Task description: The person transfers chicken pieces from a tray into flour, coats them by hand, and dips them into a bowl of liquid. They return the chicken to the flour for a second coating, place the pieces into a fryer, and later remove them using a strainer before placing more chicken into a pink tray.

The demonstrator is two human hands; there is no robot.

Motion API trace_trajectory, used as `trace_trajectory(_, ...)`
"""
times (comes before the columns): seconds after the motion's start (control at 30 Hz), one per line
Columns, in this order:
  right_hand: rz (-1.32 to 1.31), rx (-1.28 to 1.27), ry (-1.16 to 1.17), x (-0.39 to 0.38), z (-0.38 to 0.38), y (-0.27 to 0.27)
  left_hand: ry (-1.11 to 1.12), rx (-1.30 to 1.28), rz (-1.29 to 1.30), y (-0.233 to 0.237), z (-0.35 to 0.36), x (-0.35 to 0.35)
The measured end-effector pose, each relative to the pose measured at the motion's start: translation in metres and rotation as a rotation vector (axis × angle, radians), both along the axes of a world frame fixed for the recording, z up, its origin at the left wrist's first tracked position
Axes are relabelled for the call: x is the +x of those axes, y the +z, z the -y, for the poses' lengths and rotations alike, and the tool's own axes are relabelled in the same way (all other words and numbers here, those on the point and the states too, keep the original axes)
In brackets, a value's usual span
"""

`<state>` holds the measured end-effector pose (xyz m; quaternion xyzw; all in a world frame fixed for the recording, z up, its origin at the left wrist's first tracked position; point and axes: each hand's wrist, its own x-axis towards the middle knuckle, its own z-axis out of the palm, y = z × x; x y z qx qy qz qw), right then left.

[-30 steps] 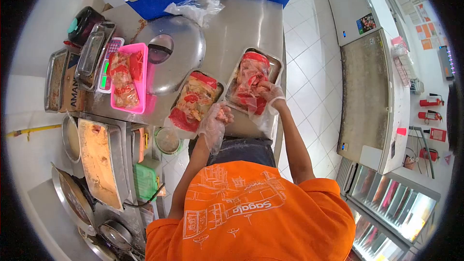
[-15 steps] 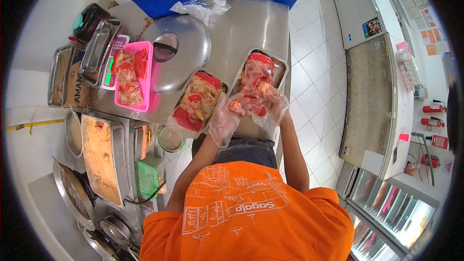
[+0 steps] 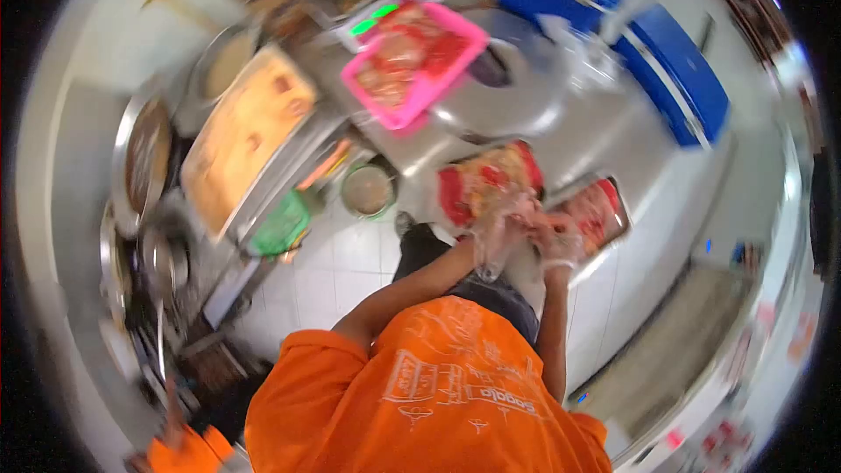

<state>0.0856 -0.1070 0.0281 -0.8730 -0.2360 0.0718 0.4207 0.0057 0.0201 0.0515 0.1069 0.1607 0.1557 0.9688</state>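
Both hands wear thin clear gloves and are brought together at the front edge of the steel counter (image 3: pixel 631 144). The left hand (image 3: pixel 492 236) has its fingers curled inward toward the right hand (image 3: pixel 561 241), which is likewise curled. The two touch or very nearly touch, with a small reddish piece (image 3: pixel 529 224) showing between them. Motion blur prevents a finding on which hand actually grips the piece, or on how tightly either is closed. The piece sits above the counter edge, between the bagged tray (image 3: pixel 489 177) of red and yellow contents on the person's left and a second tray (image 3: pixel 597 210) of red contents on the right. Both trays are near the hands, and loose glove or bag plastic merges with the nearer tray's wrapping, so contact there cannot be determined. Further back stand a pink basket (image 3: pixel 412 66) of bagged food, a round metal lid (image 3: pixel 521 101) and a blue cooler (image 3: pixel 679 79), all smeared. A long pan of orange mixture (image 3: pixel 245 136) and a small round bowl (image 3: pixel 366 190) lie to the left. The person's orange shirt (image 3: pixel 420 394) hides the lower body and floor beneath.
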Motion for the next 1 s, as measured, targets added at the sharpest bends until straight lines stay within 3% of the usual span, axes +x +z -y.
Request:
trace_trajectory(0.03, 0.032, -0.004, 0.021, -0.002, -0.010, 0.005, 0.080, 0.011, -0.007, -0.003, -0.017, -0.015)
trace_trajectory(0.07, -0.429, 0.283, -0.087, -0.016, -0.031, 0.028, 0.079, 0.006, -0.029, -0.005, -0.029, -0.029)
trace_trajectory(0.17, -0.552, 0.369, -0.064, -0.023, -0.048, 0.006, 0.176, 0.035, 0.061, -0.031, -0.065, -0.066)
trace_trajectory(0.2, -0.617, 0.293, -0.136, -0.029, -0.062, 0.019, 0.269, 0.104, -0.060, -0.015, -0.083, -0.086)
trace_trajectory(0.23, -0.609, 0.282, -0.111, -0.033, -0.072, 0.020, 0.359, 0.170, -0.187, -0.004, -0.101, -0.111)
trace_trajectory(0.3, -0.606, 0.213, 0.014, -0.041, -0.087, 0.018, 0.416, 0.312, -0.041, -0.028, -0.145, -0.159)
trace_trajectory(0.37, -0.609, 0.227, 0.082, -0.056, -0.109, 0.033, 0.698, 0.339, -0.172, 0.012, -0.176, -0.190)
trace_trajectory(0.5, -0.495, 0.046, 0.063, -0.075, -0.144, 0.040, 0.980, 0.020, -0.047, 0.018, -0.254, -0.269)
trace_trajectory(0.53, -0.526, 0.170, 0.056, -0.076, -0.147, 0.022, 0.993, 0.014, -0.042, 0.013, -0.271, -0.286)
trace_trajectory(0.6, -0.615, 0.282, 0.055, -0.093, -0.165, 0.045, 1.138, -0.056, 0.005, -0.004, -0.299, -0.312)
trace_trajectory(0.63, -0.659, 0.337, 0.053, -0.103, -0.175, 0.058, 1.139, -0.059, 0.006, -0.002, -0.308, -0.318)
trace_trajectory(0.7, -0.666, 0.157, 0.101, -0.111, -0.185, 0.072, 1.064, 0.152, -0.227, 0.002, -0.325, -0.324)
trace_trajectory(0.8, -0.431, 0.133, 0.076, -0.092, -0.167, 0.018, 0.886, 0.245, -0.223, 0.011, -0.351, -0.314)
trace_trajectory(0.87, -0.380, 0.124, 0.068, -0.079, -0.150, -0.016, 0.737, 0.253, -0.090, 0.006, -0.384, -0.306)
trace_trajectory(0.93, -0.336, 0.101, 0.057, -0.088, -0.138, -0.008, 0.585, 0.246, 0.031, 0.006, -0.404, -0.292)
trace_trajectory(1.0, -0.600, 0.339, -0.006, -0.112, -0.150, 0.047, 0.727, 0.179, -0.945, 0.020, -0.415, -0.267)
